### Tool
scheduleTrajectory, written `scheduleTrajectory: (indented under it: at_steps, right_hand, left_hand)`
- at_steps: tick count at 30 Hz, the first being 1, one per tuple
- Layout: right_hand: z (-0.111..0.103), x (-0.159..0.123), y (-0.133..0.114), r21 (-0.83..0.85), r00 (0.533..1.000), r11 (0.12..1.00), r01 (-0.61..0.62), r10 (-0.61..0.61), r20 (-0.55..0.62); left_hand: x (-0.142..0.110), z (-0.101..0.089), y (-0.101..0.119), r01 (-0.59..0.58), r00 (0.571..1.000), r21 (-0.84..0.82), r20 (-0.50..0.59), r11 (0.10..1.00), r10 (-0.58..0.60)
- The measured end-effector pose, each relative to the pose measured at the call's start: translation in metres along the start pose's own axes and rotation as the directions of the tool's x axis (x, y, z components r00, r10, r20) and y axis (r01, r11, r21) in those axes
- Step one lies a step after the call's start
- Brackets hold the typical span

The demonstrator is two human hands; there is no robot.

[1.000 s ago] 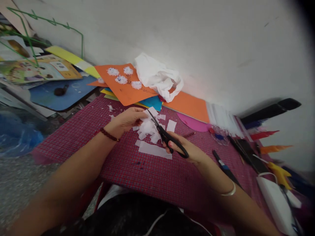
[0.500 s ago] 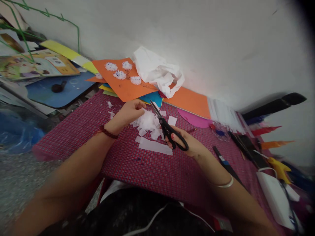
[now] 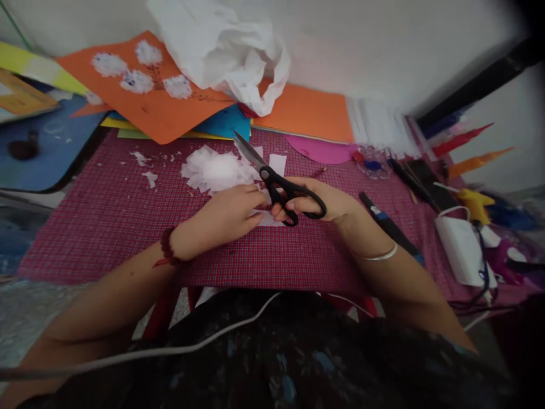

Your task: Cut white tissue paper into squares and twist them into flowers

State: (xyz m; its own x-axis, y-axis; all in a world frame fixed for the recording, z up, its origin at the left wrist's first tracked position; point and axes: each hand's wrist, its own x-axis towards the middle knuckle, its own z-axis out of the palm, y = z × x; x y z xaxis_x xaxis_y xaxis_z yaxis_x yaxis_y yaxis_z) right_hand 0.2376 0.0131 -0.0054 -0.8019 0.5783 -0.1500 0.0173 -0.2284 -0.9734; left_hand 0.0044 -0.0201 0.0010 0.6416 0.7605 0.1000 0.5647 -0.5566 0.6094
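Note:
Black-handled scissors (image 3: 276,179) are held in my right hand (image 3: 313,199), with the metal blades closed and pointing up and to the left. My left hand (image 3: 225,218) is beside them, its thumb and fingers closed around the left end of a white paper strip (image 3: 269,219). Part of the strip is hidden under both hands. Just beyond my left hand lies a loose pile of cut white paper pieces (image 3: 215,168). A small white paper rectangle (image 3: 278,164) rests to the right of the blades.
Behind the pile, an orange sheet with white puffs (image 3: 162,116) leans under a white plastic bag (image 3: 230,51). A pink sheet (image 3: 321,150) lies further right. On the right are a black-and-blue tool (image 3: 389,226), a yellow glue gun (image 3: 477,204) and a white box-shaped device (image 3: 462,250).
My left hand has moved from the far side of the paper pile down to the paper strip. The right hand with the scissors has come over the strip too. The view has shifted.

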Motion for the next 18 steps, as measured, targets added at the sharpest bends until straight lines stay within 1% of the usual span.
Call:
scheduleTrajectory:
  at_steps: [3, 5, 7, 9, 11, 13, 15, 18]
  right_hand:
    - [-0.004, -0.004, -0.004, -0.057, 0.999, 0.998, 0.028, -0.026, 0.043]
    - [-0.005, -0.007, -0.006, -0.111, 0.997, 0.992, 0.064, -0.059, 0.055]
    - [-0.005, -0.008, -0.008, -0.159, 0.993, 0.981, 0.111, -0.105, 0.046]
    - [-0.004, -0.010, -0.009, -0.178, 0.989, 0.973, 0.147, -0.144, 0.026]
    - [-0.003, -0.010, -0.010, -0.161, 0.987, 0.974, 0.157, -0.158, 0.002]
    - [-0.002, -0.010, -0.009, -0.114, 0.987, 0.981, 0.156, -0.160, -0.032]
    - [-0.003, -0.009, -0.007, -0.057, 0.983, 0.985, 0.160, -0.164, -0.080]
    - [-0.005, -0.007, -0.003, 0.024, 0.978, 0.986, 0.167, -0.163, -0.129]
  left_hand:
    - [0.004, 0.017, 0.002, -0.006, 1.000, 0.076, 0.016, 0.997, 0.004]
    - [0.005, 0.021, 0.004, 0.030, 0.999, 0.130, 0.018, 0.991, -0.033]
    - [0.005, 0.019, 0.005, 0.118, 0.993, 0.167, 0.005, 0.979, -0.120]
    - [0.005, 0.014, 0.004, 0.224, 0.973, 0.168, 0.017, 0.960, -0.230]
    - [0.005, 0.011, 0.000, 0.276, 0.957, 0.095, 0.067, 0.957, -0.282]
    - [0.007, 0.009, -0.007, 0.265, 0.960, -0.046, 0.106, 0.963, -0.259]
    - [0.009, 0.007, -0.013, 0.237, 0.970, -0.190, 0.104, 0.953, -0.221]
    - [0.009, -0.002, -0.015, 0.237, 0.972, -0.333, 0.079, 0.913, -0.223]
